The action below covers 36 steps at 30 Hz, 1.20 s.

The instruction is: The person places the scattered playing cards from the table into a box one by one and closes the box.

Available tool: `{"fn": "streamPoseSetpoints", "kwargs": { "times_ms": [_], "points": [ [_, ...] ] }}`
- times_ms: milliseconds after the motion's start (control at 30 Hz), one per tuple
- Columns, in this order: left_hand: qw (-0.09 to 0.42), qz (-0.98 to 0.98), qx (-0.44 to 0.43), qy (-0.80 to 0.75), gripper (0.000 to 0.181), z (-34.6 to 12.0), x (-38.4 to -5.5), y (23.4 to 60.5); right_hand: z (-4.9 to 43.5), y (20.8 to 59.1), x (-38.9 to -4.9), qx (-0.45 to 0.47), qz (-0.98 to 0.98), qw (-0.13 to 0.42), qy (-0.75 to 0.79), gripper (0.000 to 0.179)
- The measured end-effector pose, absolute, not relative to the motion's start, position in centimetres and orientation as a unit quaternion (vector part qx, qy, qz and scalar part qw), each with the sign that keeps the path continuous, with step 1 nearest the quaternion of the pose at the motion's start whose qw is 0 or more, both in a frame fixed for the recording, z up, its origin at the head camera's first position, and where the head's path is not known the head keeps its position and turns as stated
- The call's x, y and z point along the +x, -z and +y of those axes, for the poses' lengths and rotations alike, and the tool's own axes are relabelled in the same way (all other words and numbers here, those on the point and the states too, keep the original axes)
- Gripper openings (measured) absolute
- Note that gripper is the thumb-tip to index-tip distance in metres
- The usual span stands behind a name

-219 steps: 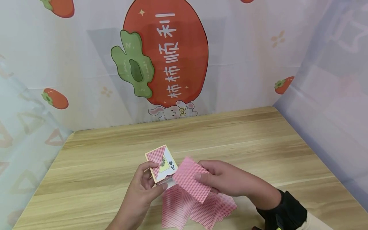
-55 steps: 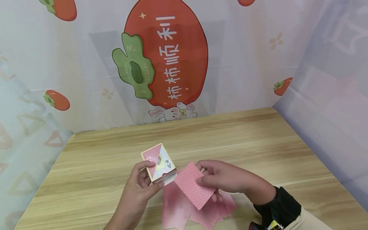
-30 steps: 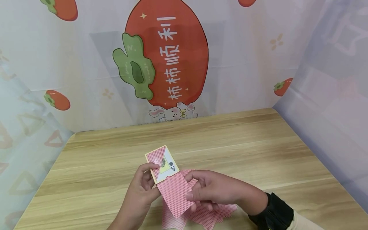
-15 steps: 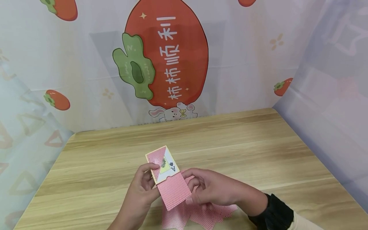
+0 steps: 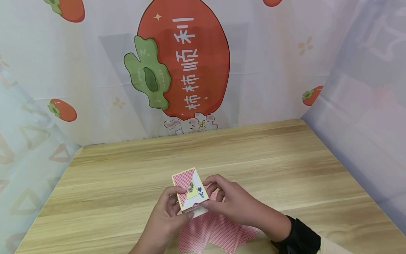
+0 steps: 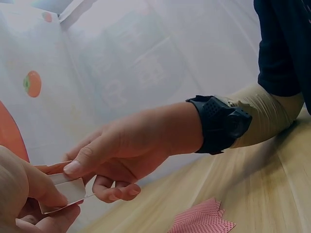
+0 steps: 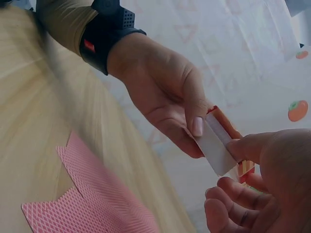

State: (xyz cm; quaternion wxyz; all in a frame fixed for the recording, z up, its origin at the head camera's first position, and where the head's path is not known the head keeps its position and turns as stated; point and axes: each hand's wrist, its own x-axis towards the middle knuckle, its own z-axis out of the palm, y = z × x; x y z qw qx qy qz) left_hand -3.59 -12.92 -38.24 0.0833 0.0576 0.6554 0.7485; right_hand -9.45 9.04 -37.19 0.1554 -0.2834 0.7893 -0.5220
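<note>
Card no longer juts from the box, apparently stowed; left hand grips it, right hand pinches its right edge.

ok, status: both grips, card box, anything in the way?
Left grip holds playing-card box, flap open. Right grip pinches its open end, thumb at the mouth. Loose playing cards face-down on table below.

Wood-grain table; white backdrop behind; large red persimmon print; cartoon rabbit beneath.
</note>
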Motion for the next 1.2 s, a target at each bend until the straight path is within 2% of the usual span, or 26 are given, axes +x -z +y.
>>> {"fn": "streamPoseSetpoints", "kwargs": {
  "times_ms": [300,633,833,933,1067,1200],
  "points": [
    [0.046,0.664,0.036,-0.745,0.06,-13.4,-3.8,37.8,9.8,36.0,-10.2,-0.285,0.811,0.129,0.495,0.034],
    [0.036,0.664,0.023,-0.747,0.061,-13.8,-3.8,37.5,11.2,35.5,-10.9,-0.306,0.84,0.108,0.436,0.018],
    [0.025,0.67,0.029,-0.741,0.062,-14.4,-3.8,37.0,11.5,36.8,-10.8,-0.334,0.851,0.122,0.387,0.022],
    [0.018,0.674,0.035,-0.738,0.061,-14.8,-3.7,36.9,11.1,37.9,-10.9,-0.377,0.857,0.121,0.33,0.025],
    [0.009,0.68,0.04,-0.732,0.061,-15.4,-3.6,36.7,10.0,39.2,-11.2,-0.487,0.838,0.081,0.234,0.024],
    [0.004,0.684,0.041,-0.728,0.061,-15.8,-3.4,36.6,8.8,40.1,-11.3,-0.574,0.798,0.054,0.174,0.032]
  ]
}}
